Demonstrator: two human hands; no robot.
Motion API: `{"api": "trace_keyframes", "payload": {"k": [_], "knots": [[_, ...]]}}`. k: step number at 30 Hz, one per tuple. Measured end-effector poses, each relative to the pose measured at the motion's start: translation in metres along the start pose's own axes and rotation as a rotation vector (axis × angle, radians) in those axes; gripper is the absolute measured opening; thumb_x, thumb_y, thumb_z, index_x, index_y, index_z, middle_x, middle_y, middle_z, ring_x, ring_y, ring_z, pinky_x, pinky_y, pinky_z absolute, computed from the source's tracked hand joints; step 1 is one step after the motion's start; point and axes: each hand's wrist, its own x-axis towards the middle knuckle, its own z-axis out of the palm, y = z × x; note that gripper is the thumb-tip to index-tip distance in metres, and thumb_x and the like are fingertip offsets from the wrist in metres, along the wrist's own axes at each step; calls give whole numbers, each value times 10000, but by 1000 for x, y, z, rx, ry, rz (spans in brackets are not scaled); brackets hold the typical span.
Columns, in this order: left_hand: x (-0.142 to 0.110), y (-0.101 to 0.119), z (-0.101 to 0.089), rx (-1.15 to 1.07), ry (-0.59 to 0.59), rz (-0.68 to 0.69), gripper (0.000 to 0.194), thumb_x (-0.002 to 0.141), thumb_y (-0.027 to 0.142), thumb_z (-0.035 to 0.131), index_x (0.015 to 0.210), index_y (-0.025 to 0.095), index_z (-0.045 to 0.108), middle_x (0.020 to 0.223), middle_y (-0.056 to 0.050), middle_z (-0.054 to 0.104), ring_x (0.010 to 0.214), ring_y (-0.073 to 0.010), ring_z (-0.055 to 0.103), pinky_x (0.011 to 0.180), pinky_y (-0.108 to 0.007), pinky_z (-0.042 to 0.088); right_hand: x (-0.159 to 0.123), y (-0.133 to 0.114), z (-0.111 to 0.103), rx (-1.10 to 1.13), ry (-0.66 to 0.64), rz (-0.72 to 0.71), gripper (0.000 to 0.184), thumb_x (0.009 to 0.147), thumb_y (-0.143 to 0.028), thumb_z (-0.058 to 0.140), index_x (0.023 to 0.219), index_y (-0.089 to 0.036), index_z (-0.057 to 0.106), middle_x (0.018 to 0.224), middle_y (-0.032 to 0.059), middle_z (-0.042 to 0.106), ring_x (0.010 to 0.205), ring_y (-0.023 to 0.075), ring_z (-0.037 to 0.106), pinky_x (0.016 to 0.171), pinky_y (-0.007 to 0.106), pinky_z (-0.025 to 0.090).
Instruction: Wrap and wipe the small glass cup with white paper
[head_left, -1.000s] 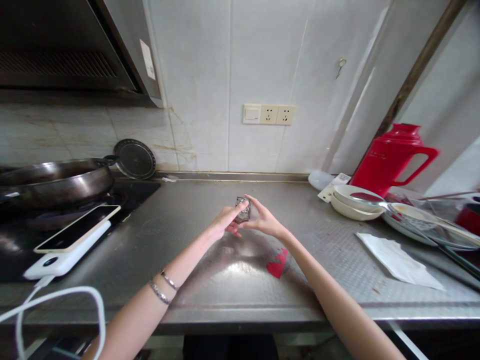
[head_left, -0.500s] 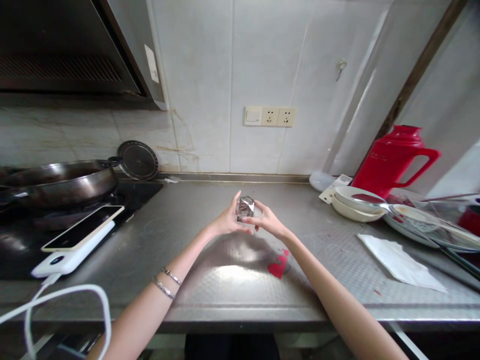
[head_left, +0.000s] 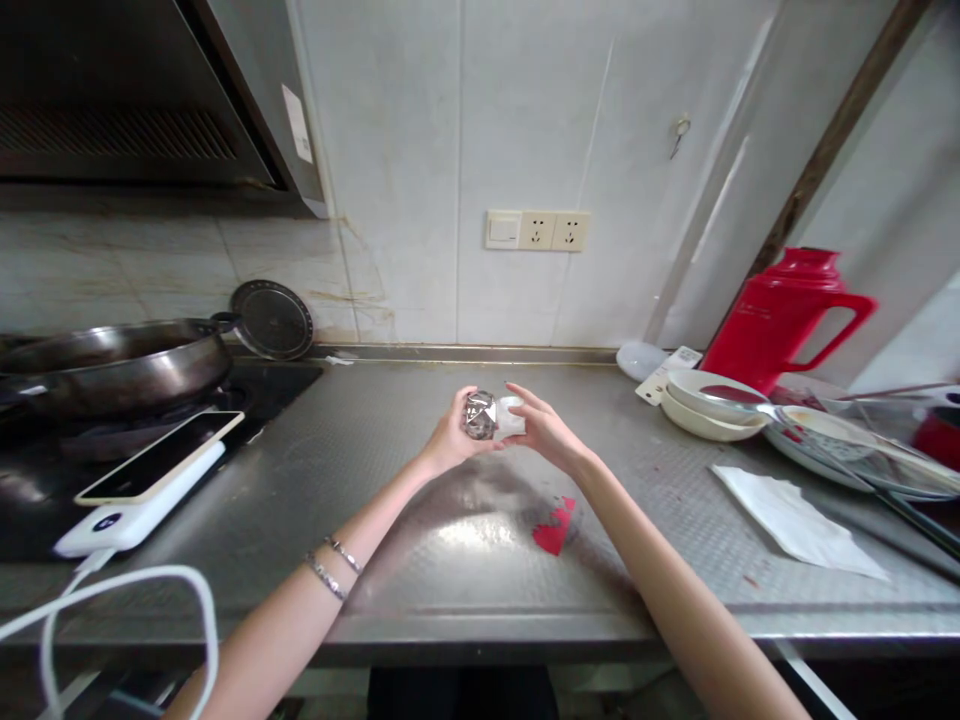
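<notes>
My left hand (head_left: 448,440) is closed around a small faceted glass object (head_left: 479,414), dark and shiny, held above the metal counter. Beside it, my right hand (head_left: 546,430) pinches a small white piece (head_left: 511,416) between thumb and fingers. The white piece is against or very near the glass object's right side; whether it is tissue or sponge I cannot tell. Below the hands, a red torn-edged patch (head_left: 553,528) lies on the counter (head_left: 480,590).
A pan (head_left: 112,365) sits on the stove at left, with a phone (head_left: 161,458) on a white power bank (head_left: 139,510) and its cable. At right are a red thermos (head_left: 780,310), stacked bowls (head_left: 709,425), a plate with utensils and a white napkin (head_left: 799,525).
The glass object has shifted left into my left hand. The white piece now shows plainly in my right hand, whose fingers have moved off the glass object.
</notes>
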Motion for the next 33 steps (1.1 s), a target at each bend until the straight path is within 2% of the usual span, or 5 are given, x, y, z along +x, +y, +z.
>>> {"api": "trace_keyframes", "payload": {"k": [6,11,17,25,33], "knots": [[-1,0,0,61,10,34,924,538,382,835,1282,205,316,1173,-96,573,945,-189,616,850,-286,471,16,5,-12,-65,182,-202,597,733,-274,577,1295,-243,379,1040,61,684,809,194,682,716,379,561],[-5,1,7,132,-20,13,933,517,371,844,1286,200,345,1186,-102,579,1029,-222,587,903,-315,449,19,8,-10,-485,325,-521,293,806,-455,546,886,-180,608,787,35,668,754,184,621,692,291,501],[-6,-1,12,199,-15,27,934,513,353,843,1295,191,359,1202,-114,584,1070,-249,578,932,-355,436,6,9,12,-671,319,-558,363,858,-465,487,693,-172,625,591,-2,593,566,144,546,536,232,406],[-7,4,13,231,0,32,712,594,323,777,1203,192,432,1079,-83,631,907,-206,630,769,-294,479,-8,13,30,-735,234,-655,288,896,-364,458,969,-258,715,1040,44,719,981,251,664,854,364,508],[-10,20,23,174,84,-31,722,556,259,785,1191,228,441,1037,-49,640,903,-210,621,752,-277,476,-13,13,28,-778,228,-801,301,904,-311,441,1086,-271,678,1127,39,684,1106,229,612,976,394,475]]}}
